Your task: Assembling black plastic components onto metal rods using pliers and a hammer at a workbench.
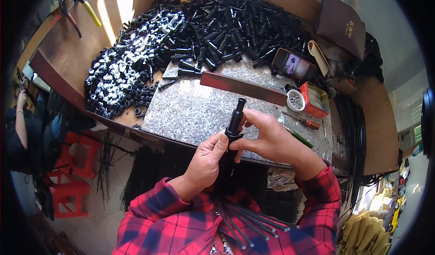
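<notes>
A black stepped plastic tube (pixel 235 121) stands nearly upright before my chest, its narrow end up. My left hand (pixel 206 160) is closed round its lower part, the thumb pressed along the side. With bent fingers and thumb, my right hand (pixel 269 139) grips the same tube from the right, near a wider black collar. Part of the right fingers is hidden behind the tube. Several thin black rods (pixel 238 230) with pale tips lie across my lap.
A big heap of black tubes (pixel 235 28) and a pile of small black rings (pixel 118 74) fill the bench's far side. On the speckled board (pixel 176 105) lie a dark red bar (pixel 240 88), a white cup (pixel 295 100), a screwdriver (pixel 308 122) and a phone (pixel 293 64). Red stools (pixel 70 194) stand left.
</notes>
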Motion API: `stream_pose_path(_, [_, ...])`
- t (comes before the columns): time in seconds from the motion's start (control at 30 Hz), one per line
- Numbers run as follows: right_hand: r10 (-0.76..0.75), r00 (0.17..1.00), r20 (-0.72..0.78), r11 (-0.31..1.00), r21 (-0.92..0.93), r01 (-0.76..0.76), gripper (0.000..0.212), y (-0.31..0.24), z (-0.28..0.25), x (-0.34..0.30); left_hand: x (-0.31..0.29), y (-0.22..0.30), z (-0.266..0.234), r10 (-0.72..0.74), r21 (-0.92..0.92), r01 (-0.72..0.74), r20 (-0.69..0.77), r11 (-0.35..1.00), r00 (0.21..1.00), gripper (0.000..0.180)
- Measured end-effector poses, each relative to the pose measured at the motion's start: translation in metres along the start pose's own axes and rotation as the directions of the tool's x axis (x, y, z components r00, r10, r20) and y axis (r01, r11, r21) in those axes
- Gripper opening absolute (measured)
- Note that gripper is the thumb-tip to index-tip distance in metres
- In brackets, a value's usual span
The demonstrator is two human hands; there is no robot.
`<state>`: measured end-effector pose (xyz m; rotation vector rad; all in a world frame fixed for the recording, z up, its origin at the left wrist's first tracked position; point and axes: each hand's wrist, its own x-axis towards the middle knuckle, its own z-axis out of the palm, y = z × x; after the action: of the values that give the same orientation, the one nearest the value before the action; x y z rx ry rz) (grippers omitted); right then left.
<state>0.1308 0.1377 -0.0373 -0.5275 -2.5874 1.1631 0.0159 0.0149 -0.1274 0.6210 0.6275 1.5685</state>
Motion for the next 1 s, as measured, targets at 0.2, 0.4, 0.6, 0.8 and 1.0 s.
stream_pose_path(0.2, [-0.011,1.0,0.013,1.0,-0.018,0.011,0.037,0.004,-0.0025,0.0009,0.0034,-0.0014,0.0013,0.012,-0.025,-0.011,0.007,1.0,1.0,0.034])
stream_pose_path(0.4, [-0.051,0.999,0.003,0.998,-0.039,0.051,0.041,0.007,-0.0011,0.0019,0.003,0.0005,-0.0011,-0.024,-0.053,0.026,0.027,0.998,0.999,0.035])
stream_pose_path(0.6, [-0.068,0.998,0.002,0.997,-0.02,0.068,0.042,0.0067,-0.002,0.0024,0.0036,0.0025,-0.0002,-0.064,-0.072,0.066,0.02,0.995,0.998,0.035])
stream_pose_path(0.8, [-0.074,0.997,-0.003,0.996,-0.057,0.073,0.042,0.0031,-0.003,0.0034,0.0053,0.0032,0.0036,-0.026,-0.054,0.026,-0.003,0.998,1.0,0.035])
stream_pose_path(1.0, [0.008,0.998,0.057,1.0,0.001,-0.008,0.035,0.0064,-0.0033,0.0022,0.0045,0.0017,-0.0008,-0.027,-0.01,0.028,0.039,1.0,0.999,0.04])
